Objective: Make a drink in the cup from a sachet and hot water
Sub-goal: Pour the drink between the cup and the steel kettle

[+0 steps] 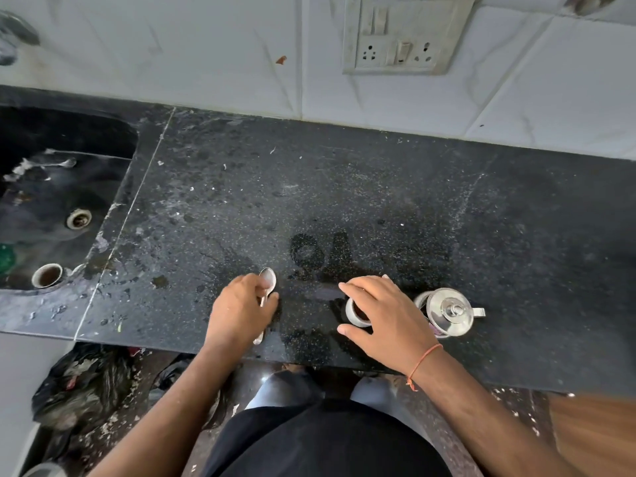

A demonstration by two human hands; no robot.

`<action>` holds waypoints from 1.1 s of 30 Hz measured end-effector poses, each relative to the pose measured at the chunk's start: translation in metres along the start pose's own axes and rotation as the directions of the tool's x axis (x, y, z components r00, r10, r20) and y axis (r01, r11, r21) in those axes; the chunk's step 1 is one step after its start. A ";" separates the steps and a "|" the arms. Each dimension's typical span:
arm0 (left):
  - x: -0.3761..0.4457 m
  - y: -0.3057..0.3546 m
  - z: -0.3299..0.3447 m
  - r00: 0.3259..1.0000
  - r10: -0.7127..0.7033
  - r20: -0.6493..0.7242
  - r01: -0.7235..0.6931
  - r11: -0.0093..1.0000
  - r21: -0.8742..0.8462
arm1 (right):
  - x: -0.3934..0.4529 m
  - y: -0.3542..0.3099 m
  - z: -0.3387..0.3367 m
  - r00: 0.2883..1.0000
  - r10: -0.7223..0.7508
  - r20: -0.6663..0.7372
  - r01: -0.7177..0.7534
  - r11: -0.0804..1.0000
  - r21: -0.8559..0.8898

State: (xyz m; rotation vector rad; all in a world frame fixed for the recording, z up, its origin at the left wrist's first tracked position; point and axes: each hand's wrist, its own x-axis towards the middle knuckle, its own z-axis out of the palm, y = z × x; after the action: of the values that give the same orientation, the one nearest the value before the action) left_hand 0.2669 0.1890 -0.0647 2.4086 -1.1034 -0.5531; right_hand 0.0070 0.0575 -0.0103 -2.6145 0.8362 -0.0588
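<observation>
The small white paper cup [358, 313] with dark liquid inside stands on the black speckled stone surface [344, 187], near its front edge, at about six o'clock in the view. The right hand [382, 315] hovers over it with fingers [354, 285] spread wide, thumb at the near rim; whether they touch the cup I cannot tell. Just beside it at three o'clock sits the shiny steel lidded pot with a short handle [447, 311]. At nine o'clock of the cup, a little apart, the left hand [237, 311] pinches the steel spoon [266, 287] by its stem, bowl pointing away from the body. The drink looks already mixed, so the step seems to be steadying the cup for stirring. To do it well, grip the cup low and lightly so the soft wall does not buckle, and bring the spoon in upright. Far off at nine o'clock, a second used paper cup [47, 275] lies in the dark sink [127, 146]
</observation>
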 end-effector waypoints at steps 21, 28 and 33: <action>0.010 0.022 0.008 0.949 -0.167 0.266 0.138 0.983 0.122 | -0.016 0.000 -0.004 0.997 0.028 -0.071 -0.024 0.998 0.057; 0.008 0.057 0.028 0.941 -0.142 0.307 0.120 0.989 0.090 | -0.024 0.014 -0.014 0.994 0.076 -0.076 -0.074 0.997 0.036; 0.008 0.057 0.033 0.941 -0.143 0.306 0.129 0.989 0.065 | -0.037 0.028 -0.023 0.987 0.123 -0.100 -0.124 0.992 0.000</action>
State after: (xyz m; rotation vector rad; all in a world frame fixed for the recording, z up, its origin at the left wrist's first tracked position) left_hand 0.2199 0.1420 -0.0634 2.5081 -1.0842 -0.9919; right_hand -0.0418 0.0495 0.0029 -2.5769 1.0330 -0.1538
